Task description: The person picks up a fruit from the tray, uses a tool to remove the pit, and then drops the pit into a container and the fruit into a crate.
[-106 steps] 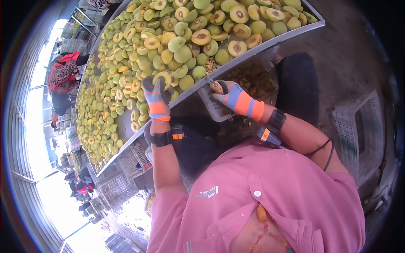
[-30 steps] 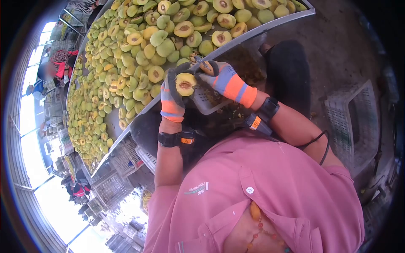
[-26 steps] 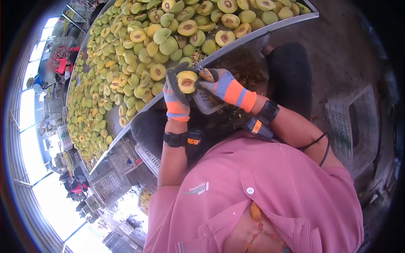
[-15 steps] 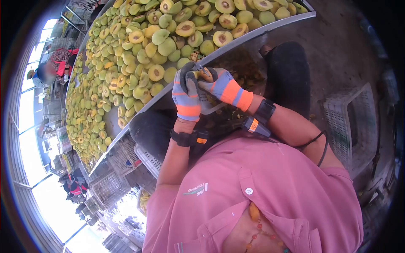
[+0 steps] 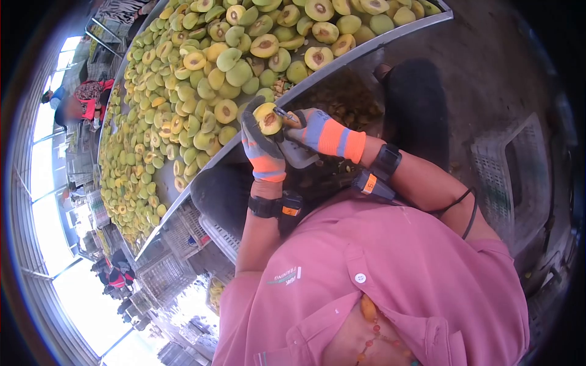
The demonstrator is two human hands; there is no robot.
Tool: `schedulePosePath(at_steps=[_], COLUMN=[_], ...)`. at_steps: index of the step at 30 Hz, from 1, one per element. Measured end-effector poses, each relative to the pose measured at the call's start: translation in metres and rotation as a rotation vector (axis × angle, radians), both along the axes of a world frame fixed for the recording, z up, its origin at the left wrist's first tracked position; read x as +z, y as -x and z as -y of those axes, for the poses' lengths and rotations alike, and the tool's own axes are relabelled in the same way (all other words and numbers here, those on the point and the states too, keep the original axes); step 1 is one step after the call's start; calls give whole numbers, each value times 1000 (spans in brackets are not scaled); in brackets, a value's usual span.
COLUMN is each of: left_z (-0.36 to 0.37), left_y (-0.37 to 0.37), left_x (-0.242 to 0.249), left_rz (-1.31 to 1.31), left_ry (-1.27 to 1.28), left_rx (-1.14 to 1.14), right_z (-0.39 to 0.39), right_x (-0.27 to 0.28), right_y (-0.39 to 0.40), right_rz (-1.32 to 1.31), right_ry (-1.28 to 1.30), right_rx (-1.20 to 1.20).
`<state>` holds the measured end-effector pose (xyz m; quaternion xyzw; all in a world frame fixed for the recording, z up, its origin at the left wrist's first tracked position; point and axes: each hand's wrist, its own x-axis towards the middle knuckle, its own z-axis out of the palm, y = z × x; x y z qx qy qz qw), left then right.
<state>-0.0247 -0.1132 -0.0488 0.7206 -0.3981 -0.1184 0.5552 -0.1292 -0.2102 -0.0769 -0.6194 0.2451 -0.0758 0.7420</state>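
Note:
My left hand [image 5: 264,149], in a grey, purple and orange work glove, holds a yellow-green peach half [image 5: 268,118]. Its cut face is turned up, showing the brown pit area. In my right hand [image 5: 317,131], gloved the same way, is a small pitting tool [image 5: 295,119] with a brown handle. The tool's metal tip lies at the right edge of the peach half. Beyond both hands, a heap of halved peaches [image 5: 201,91] covers a metal-rimmed table [image 5: 366,49], many cut side up.
A white plastic crate [image 5: 513,177] stands on the floor at right. More crates [image 5: 162,274] are at lower left. Under the table rim lie fruit scraps [image 5: 345,107], near my knees. Another person [image 5: 91,100] in pink and patterned clothes is at the table's far left.
My hands have moved apart slightly, and the left has turned, so the peach half's cut face now shows. The tool's tip is now beside the fruit's edge. The view has shifted slightly.

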Motion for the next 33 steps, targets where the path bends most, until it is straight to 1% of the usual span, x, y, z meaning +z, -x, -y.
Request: schedulePosePath(at_steps=[1,3,6,8,9,11,14,17,18,20,21,22,23,24,25,26,28,29,30,32,33], left_z=[1,3,5,7,8,9,6,6,7,11,17,17,21,20,20,20,15,11,9,7,8], left_y=[-1,3,12,10,12,14,8,6,8,10,8,12,13,9,7,8,12,13,14,16,19], left_x=[-6,-2,2,-2,-2,0,-6,-11,-13,-18,-24,-9,-15,-23,-29,-31,-22,-13,-4,8,12], left_rz=[-148,-287,-229,-160,-280,-516,-407,-425,-568,-805,-787,-666,-742,-575,-537,-499,-400,-282,-174,-127,-111], left_ry=[42,102,116,78,109,175,158,196,248,388,370,313,423,316,272,291,211,161,103,83,81], left_rx=[-2,1,19,50,61,82,26,42,53,103,224,199,236,270,316,328,327,350,363,393,414], right_z=[0,-2,-2,1,1,0,1,0,-1,-5,-6,-9,-12,-13,-8,-10,1,4,1,-5,-6], right_x=[-1,-5,-4,3,8,5,6,7,6,-12,-19,-16,-13,-23,-17,-37,-53,-55,-51,-47,-56], right_y=[0,-1,-1,3,4,3,2,3,3,1,-2,-2,-1,-2,-3,-5,-2,-1,-4,-6,-8], right_rz=[-10,-26,-81,-132,-157,-162,-191,-175,-156,-72,-17,42,103,205,97,194,130,81,123,193,192], right_ry=[11,31,167,407,526,504,490,502,510,495,426,338,249,138,143,73,137,197,176,127,226], right_rx=[0,7,-12,-15,-11,6,34,47,53,26,25,-4,-32,-28,55,17,113,132,102,18,-26])
